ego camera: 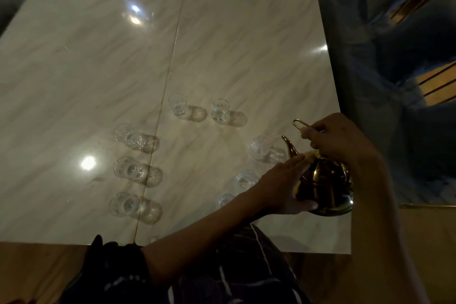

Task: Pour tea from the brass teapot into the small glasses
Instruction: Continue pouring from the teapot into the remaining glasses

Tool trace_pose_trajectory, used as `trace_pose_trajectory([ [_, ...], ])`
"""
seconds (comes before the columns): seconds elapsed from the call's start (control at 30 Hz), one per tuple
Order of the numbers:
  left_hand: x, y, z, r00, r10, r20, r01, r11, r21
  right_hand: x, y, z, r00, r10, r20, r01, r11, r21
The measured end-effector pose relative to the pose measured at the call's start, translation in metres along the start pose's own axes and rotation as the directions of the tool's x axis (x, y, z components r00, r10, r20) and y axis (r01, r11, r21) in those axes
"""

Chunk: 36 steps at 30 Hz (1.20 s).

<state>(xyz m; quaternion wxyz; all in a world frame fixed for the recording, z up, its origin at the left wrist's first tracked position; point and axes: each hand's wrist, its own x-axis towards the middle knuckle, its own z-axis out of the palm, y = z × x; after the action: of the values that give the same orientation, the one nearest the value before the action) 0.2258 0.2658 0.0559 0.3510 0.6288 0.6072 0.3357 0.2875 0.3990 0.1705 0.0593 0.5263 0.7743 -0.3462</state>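
Both hands on brass teapot (323,187): left hand (281,187) flat against its side, right hand (338,138) seemingly pinching handle.

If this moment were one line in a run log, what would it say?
stage: before pouring | left hand: braces brass teapot | right hand: grips handle | spout: beside nearest glass | glasses: look empty

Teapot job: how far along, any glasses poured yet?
Done: nothing visibly poured; the glasses on the table look clear, though dim light makes low fills hard to rule out. In hand: right hand grips the teapot handle, left hand steadies its body, spout near the closest glass. Left: all the pouring.
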Motion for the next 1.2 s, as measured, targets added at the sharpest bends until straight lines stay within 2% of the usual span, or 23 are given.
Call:
trace_pose_trajectory([
  [0.87, -0.0074, 0.0071, -0.0022, 1.000, -0.028, 0.013, 0.028, 1.000, 0.006, -0.0047, -0.0007, 0.0030, 1.000, -0.027, -0.005, 0.027, 1.000, -0.005],
  [1.2, -0.0084, 0.0039, 0.0014, 0.995, -0.082, 0.051, 0.081, 0.996, 0.024, 0.0010, 0.0023, 0.0067, 1.000, -0.012, 0.004, 0.012, 0.999, -0.031],
])
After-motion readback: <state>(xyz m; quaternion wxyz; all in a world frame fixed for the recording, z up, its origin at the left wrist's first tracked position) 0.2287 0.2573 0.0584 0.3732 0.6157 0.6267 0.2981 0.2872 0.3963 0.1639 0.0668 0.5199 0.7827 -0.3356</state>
